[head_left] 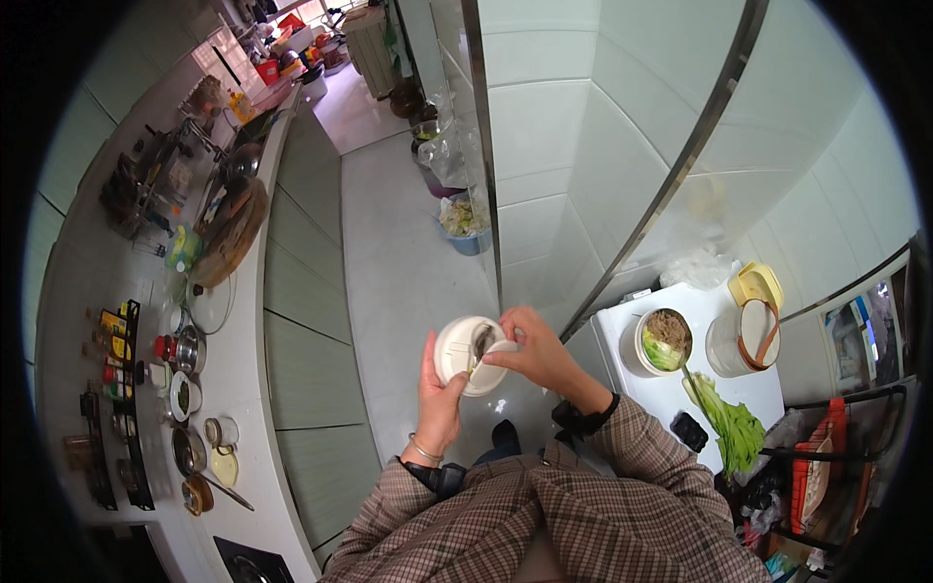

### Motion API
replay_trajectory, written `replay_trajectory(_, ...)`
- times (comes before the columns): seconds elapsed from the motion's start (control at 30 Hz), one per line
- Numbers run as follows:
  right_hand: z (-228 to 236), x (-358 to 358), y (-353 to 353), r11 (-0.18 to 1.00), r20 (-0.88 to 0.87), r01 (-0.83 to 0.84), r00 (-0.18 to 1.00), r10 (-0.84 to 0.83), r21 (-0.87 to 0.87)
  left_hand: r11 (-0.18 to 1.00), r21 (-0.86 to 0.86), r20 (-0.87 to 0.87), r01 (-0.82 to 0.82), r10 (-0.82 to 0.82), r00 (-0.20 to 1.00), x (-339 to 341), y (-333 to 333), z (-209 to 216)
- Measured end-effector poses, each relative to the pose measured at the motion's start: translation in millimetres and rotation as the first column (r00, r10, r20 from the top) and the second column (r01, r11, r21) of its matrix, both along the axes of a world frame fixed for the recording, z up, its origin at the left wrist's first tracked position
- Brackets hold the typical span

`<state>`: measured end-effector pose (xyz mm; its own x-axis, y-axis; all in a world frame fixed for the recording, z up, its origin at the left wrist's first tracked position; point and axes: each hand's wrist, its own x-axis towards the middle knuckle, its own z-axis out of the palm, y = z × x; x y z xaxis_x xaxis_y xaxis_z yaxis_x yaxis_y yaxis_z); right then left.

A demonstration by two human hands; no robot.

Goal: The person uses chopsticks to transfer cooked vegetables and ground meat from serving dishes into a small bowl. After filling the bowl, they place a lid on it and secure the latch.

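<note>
Narrow kitchen, pale floor (398,262), cluttered white counter (243,379), left hand (439,394) grasping white bowl (465,350), right hand (533,352) gripping small dish (496,361)

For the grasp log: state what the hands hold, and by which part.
Left hand grips the white bowl by its near rim; right hand holds a small white piece at the bowl's far edge.

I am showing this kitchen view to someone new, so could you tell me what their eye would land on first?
Dead centre, the left hand holds a white bowl while the right hand scrapes at it with a pale utensil. To the right, a white table carries a bowl of noodles and greens and leafy greens. On the left runs a long, cluttered counter.
</note>
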<state>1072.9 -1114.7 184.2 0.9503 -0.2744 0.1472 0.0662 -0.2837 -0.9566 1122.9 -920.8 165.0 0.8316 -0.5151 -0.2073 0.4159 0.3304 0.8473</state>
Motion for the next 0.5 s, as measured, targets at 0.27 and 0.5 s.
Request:
replay_trajectory(0.27,13.1,-25.5,36.1,0.954,0.184,-0.117,0.968,0.172,-0.276,0.962,-0.209,-0.16,-0.176,0.144,0.977,17.9,10.5,-4.4)
replay_trajectory(0.5,18.3,-30.9,29.4,0.937,0.011,-0.225,0.973,0.231,0.266,0.95,-0.29,-0.117,-0.112,0.081,0.99,18.9,4.6,-3.5)
